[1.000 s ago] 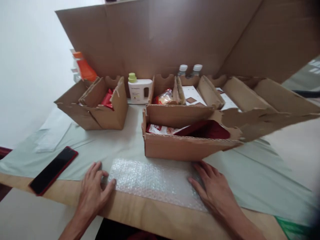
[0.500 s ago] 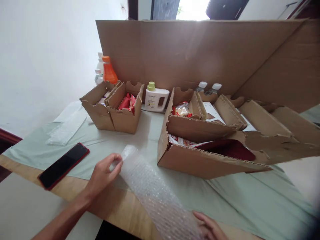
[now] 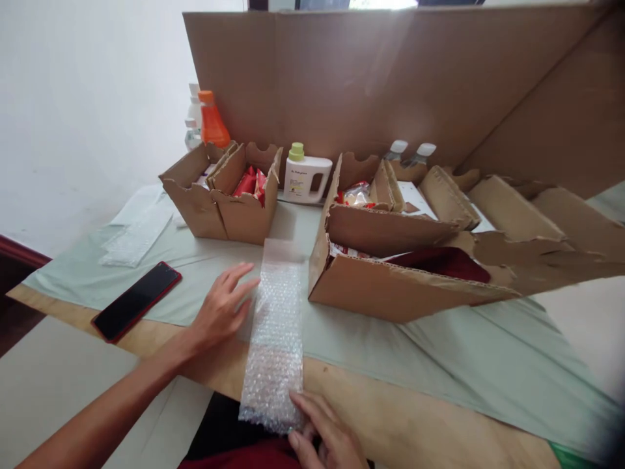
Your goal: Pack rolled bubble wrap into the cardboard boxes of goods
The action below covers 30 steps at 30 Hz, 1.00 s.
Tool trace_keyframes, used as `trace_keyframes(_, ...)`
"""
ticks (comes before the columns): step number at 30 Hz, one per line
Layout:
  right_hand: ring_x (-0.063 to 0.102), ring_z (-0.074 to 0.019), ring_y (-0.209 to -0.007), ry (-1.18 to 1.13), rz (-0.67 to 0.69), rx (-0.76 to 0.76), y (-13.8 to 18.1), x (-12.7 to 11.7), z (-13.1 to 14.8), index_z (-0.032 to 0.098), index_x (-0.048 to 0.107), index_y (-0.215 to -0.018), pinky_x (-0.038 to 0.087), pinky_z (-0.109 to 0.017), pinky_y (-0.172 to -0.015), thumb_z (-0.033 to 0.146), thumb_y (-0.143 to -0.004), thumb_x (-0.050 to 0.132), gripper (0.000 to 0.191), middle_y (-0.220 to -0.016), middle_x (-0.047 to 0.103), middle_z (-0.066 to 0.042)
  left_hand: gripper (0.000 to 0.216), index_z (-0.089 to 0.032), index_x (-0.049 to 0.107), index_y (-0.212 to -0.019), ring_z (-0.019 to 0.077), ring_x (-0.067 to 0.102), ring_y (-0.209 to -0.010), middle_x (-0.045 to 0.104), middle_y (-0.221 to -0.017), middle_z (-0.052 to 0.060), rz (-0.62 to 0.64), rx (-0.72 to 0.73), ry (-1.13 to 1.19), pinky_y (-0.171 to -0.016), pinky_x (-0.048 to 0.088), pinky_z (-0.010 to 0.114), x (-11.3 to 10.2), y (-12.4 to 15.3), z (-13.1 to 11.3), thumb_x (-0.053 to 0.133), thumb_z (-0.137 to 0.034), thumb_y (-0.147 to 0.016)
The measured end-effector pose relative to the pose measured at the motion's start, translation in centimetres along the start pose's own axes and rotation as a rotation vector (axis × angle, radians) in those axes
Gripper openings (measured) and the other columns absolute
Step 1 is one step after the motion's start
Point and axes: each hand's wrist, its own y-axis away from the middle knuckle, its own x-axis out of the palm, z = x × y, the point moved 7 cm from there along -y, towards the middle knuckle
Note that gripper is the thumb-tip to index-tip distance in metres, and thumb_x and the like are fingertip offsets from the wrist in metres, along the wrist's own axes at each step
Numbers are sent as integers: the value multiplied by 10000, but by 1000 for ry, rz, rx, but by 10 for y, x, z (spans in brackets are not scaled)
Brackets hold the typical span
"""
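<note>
A strip of bubble wrap point(image 3: 276, 326) lies lengthwise, running away from me across the table's wooden edge, its near end hanging over the edge. My left hand point(image 3: 222, 309) rests flat beside its left side, fingers stretched out and touching the wrap. My right hand point(image 3: 325, 436) is at the bottom of the view, fingers extended on the strip's near right corner. In front of the wrap's far end stands an open cardboard box point(image 3: 385, 290) holding a dark red item point(image 3: 442, 264) and packets.
A red-edged phone point(image 3: 137, 301) lies at the left on the pale green cloth point(image 3: 439, 358). Two small open boxes point(image 3: 224, 205) with red packets stand behind. A white jug point(image 3: 305, 176), an orange bottle point(image 3: 212, 124) and more bubble wrap point(image 3: 131, 238) are farther back. A tall cardboard sheet point(image 3: 366, 78) walls the rear.
The bubble wrap has been turned from lying crosswise to lengthwise. My left hand let go of its pinched corner and now lies flat beside it; my right hand moved to the near end.
</note>
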Motion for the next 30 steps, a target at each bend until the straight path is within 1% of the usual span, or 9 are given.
trace_keyframes(3, 680, -158, -727, -230, 51, 117, -1, 6, 6, 234, 717, -1268, 563, -265, -693, 450, -935, 626, 407, -955, 754, -80, 695, -267, 522, -1453, 359, 390, -1500, 492, -1571, 126, 215, 21, 113, -1121, 488, 599, -21, 64, -36, 510, -58, -790)
trace_keyframes(6, 596, -122, -568, -574, 39, 246, -3, 13, 9, 207, 707, -1245, 496, -250, -592, 581, -920, 647, 499, -747, 717, -40, 820, -287, 391, -1564, 338, 388, -1517, 490, -1585, 116, 367, 16, 167, -1113, 518, 564, -31, 98, -71, 492, -56, -783)
trace_keyframes(9, 593, -129, -565, -768, -38, 244, -9, 11, 13, 175, 709, -1227, 494, -266, -590, 589, -898, 685, 530, -746, 718, -66, 814, -295, 372, -1567, 306, 527, -1424, 621, -1461, 120, 237, -32, 249, -1077, 561, 497, -31, 96, -83, 496, -30, -808)
trace_keyframes(12, 670, -171, -662, -787, -128, 148, -14, 3, 16, 193, 640, -1360, 527, -272, -567, 549, -908, 687, 577, -943, 750, -133, 640, -282, 465, -1479, 236, 725, -1140, 750, -1233, 89, 48, -198, 307, -936, 630, 365, -16, 81, -65, 522, -69, -879)
trace_keyframes(15, 726, -198, -751, -568, -267, 17, -12, -14, 19, 256, 532, -1479, 572, -275, -542, 477, -970, 624, 562, -1211, 714, -173, 485, -222, 533, -1407, 229, 748, -1041, 757, -1201, 102, -2, -369, 237, -883, 627, 351, 5, 68, -39, 562, -163, -927)
trace_keyframes(18, 750, -208, -911, -46, -375, -187, -9, -33, 39, 285, 650, -1336, 640, -312, -758, 250, -999, 585, 345, -1167, 748, -105, 558, -159, 494, -1458, 231, 744, -903, 767, -1030, 90, 36, -416, 181, -804, 619, 364, 21, 60, -27, 572, -193, -907)
trace_keyframes(23, 644, -263, -1234, 649, -305, -539, -32, -19, 76, 210, 596, -1379, 583, -425, -994, 116, -932, 575, 458, -1332, 690, -117, 669, -166, 401, -1532, 210, 671, -744, 706, -837, 25, 28, -355, 77, -723, 573, 346, 31, 57, -26, 583, -170, -889)
trace_keyframes(27, 648, -300, -1216, 848, -240, -568, -61, -1, 71, 185, 645, -1273, 588, -467, -909, 91, -933, 522, 373, -1325, 697, -130, 618, -197, 383, -1537, 229, 670, -803, 704, -919, 53, -6, -333, 43, -759, 570, 374, 23, 63, -33, 547, -179, -940)
trace_keyframes(30, 667, -292, -1181, 845, -284, -620, -67, 0, 71, 185, 671, -1184, 568, -468, -893, 15, -922, 485, 363, -1251, 735, -116, 577, -212, 443, -1497, 283, 658, -1091, 676, -1204, 140, -34, -275, 70, -926, 562, 435, 8, 69, -43, 592, -218, -939)
